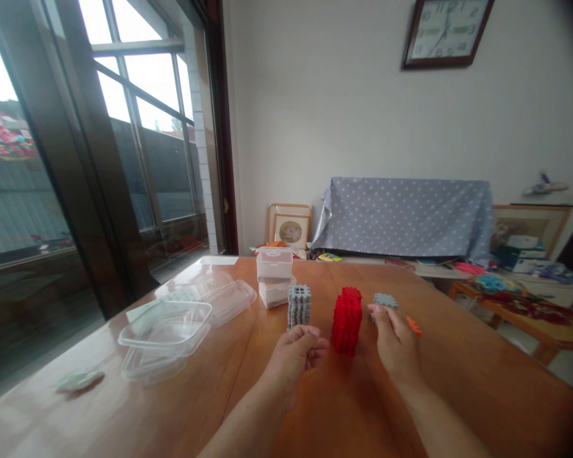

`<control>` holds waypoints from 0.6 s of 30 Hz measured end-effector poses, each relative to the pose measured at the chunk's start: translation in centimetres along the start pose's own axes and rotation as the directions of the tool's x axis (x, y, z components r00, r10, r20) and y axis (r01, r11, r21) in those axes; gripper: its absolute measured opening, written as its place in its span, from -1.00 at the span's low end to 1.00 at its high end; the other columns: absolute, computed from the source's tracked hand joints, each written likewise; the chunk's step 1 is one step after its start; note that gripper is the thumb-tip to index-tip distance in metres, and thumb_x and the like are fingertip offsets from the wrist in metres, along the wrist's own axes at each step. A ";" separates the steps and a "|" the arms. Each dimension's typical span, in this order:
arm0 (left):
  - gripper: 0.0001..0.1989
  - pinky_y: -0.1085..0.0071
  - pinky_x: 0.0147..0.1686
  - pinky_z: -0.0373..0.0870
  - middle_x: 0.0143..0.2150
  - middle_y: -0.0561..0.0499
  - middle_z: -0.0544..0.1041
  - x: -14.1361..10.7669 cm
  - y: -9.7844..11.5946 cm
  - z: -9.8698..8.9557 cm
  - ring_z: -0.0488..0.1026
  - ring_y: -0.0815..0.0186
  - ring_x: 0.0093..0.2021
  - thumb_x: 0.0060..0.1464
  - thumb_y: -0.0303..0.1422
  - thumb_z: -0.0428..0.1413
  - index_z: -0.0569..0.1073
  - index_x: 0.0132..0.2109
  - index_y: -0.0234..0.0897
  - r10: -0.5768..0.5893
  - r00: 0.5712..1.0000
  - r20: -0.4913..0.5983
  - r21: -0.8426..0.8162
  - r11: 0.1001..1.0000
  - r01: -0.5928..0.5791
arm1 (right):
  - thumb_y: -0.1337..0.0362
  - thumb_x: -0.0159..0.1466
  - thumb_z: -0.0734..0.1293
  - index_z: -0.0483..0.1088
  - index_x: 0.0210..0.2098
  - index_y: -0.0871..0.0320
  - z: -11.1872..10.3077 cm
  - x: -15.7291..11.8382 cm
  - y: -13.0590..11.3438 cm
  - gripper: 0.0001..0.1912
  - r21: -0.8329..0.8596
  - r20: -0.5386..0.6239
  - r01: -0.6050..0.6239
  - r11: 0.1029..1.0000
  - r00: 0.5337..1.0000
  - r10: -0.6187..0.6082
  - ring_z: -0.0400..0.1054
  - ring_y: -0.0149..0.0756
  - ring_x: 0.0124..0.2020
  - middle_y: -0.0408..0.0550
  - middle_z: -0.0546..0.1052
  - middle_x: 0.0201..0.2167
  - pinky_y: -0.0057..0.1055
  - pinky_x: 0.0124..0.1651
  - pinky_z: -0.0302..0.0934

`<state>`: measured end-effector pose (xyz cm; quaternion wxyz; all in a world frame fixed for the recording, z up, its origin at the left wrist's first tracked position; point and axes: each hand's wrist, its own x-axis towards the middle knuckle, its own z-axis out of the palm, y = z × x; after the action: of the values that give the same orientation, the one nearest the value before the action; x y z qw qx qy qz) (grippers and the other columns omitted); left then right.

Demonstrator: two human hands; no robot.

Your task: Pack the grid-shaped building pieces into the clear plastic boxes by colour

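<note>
While right hand [396, 337] grips grey piece [386, 299], upright red stack [347, 323] stands between, nearer left hand [293, 353]: curled, contents unclear.

On my brown wooden desk [181, 407], a notched red plastic stack [346, 324] stands right of a notched grey plastic stack [298, 306].

The right hand [397, 340] partly hides a gray piece [386, 298]; the clock [445, 33] is cropped above.

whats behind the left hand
A grey stack of notched pieces stands just behind the left hand. Its upper part shows; the hand covers its base, so whatever lies there on the table can't be seen.
</note>
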<state>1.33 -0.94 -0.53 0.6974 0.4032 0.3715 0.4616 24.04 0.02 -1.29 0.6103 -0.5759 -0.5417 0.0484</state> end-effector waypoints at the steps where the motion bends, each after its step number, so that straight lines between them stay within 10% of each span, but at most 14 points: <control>1: -0.72 0.41 -0.22 0.32 -0.22 -0.13 0.62 0.0 0.0 0.0 0.51 0.34 -0.30 0.03 -0.26 0.24 0.40 -0.17 -0.29 0.008 1.000 -0.001 0.016 1.000 -0.008 | -0.05 0.41 0.16 0.51 -0.16 0.09 -0.1 -0.3 -0.4 -0.58 0.009 -0.005 0.009 1.000 1.000 -0.009 0.44 -0.14 -0.10 0.00 0.59 -0.18 -0.21 0.04 0.25; 18: -0.96 0.47 -0.43 0.27 -0.51 0.10 0.42 1.6 -5.0 0.0 0.34 0.40 -0.49 -0.05 -0.47 0.08 0.43 -0.38 -0.33 0.172 0.961 0.218 0.430 0.867 -0.253 | -0.08 0.44 0.08 0.22 -0.49 0.09 3.0 -7.1 -2.3 -0.50 0.033 0.568 -0.030 0.999 0.823 0.006 0.29 -0.31 -0.46 -0.19 0.37 -0.55 -0.41 -0.37 0.10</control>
<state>3.49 -0.70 -5.25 0.5582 0.6316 0.3601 0.3998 17.71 -3.64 -4.54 0.4329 -0.5280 -0.6922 0.2340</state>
